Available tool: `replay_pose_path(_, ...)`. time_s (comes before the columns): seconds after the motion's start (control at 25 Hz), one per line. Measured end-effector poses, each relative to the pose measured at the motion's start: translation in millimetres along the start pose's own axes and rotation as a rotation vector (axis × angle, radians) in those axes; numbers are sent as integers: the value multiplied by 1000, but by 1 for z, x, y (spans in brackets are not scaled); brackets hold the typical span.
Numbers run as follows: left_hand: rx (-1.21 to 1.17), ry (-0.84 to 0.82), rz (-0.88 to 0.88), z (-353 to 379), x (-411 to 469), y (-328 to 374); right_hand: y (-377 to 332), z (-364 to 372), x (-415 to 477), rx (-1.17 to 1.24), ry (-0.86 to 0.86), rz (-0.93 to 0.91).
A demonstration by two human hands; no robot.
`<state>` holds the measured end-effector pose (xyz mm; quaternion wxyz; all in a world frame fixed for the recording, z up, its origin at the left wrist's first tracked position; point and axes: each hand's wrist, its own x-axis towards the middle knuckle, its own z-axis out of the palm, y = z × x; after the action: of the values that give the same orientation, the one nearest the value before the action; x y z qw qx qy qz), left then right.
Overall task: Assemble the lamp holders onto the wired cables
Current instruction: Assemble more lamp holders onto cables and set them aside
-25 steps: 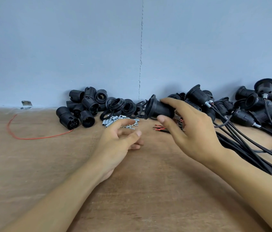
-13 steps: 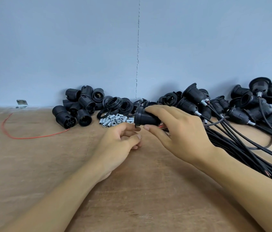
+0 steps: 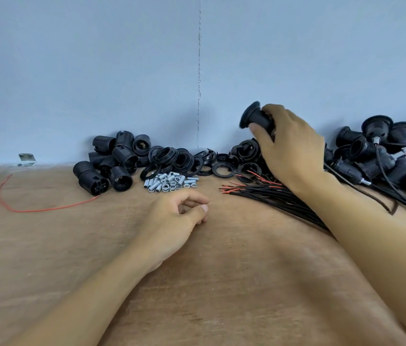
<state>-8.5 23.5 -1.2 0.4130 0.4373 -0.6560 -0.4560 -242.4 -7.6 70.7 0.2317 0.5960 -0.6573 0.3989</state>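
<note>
My right hand (image 3: pixel 289 148) grips a black lamp holder (image 3: pixel 253 118), lifted above the pile at the back, its flanged end pointing left. A bundle of black cables with red and bare ends (image 3: pixel 259 191) lies on the wooden table under my right forearm. My left hand (image 3: pixel 174 221) rests on the table with fingers loosely curled and holds nothing. Loose black holder bodies (image 3: pixel 112 161) and black rings (image 3: pixel 179 161) lie against the wall. A small heap of metal threaded tubes and nuts (image 3: pixel 169 182) sits in front of them.
Assembled holders with cables (image 3: pixel 376 156) are piled at the right along the blue wall. A single red wire (image 3: pixel 34 208) curls on the table at the left. A metal bracket (image 3: pixel 26 158) sits at the wall's foot. Bare wooden tabletop (image 3: pixel 222 283) fills the foreground.
My right hand has lifted the lamp holder up and to the right, away from my left hand. My left hand has stayed on the table.
</note>
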Motion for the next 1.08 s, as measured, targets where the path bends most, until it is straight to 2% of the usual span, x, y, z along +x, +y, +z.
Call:
replay_pose_path(0.2, 35, -2, 2, 0, 0, 0, 39, 17, 14, 89, -1, 305)
replay_pose_path(0.32, 35, 5, 8, 1, 1, -1, 50, 26, 10, 57, -32, 452)
replay_pose_path(0.56, 39, 5, 20, 2, 2, -3, 52, 34, 8, -23, -2, 553)
replay_pose_path(0.68, 48, -1, 14, 2, 2, -3, 46, 32, 11, -11, 8, 469)
replay_pose_path(0.92, 60, -1, 20, 2, 2, -2, 9, 33, -7, -26, 68, 19)
replay_pose_path(1.0, 65, 1, 21, 2, 1, -2, -7, 40, -22, 13, 19, -140)
replay_pose_path(1.08, 64, 7, 20, 3, 1, -1, -20, 49, -36, 64, -101, -254)
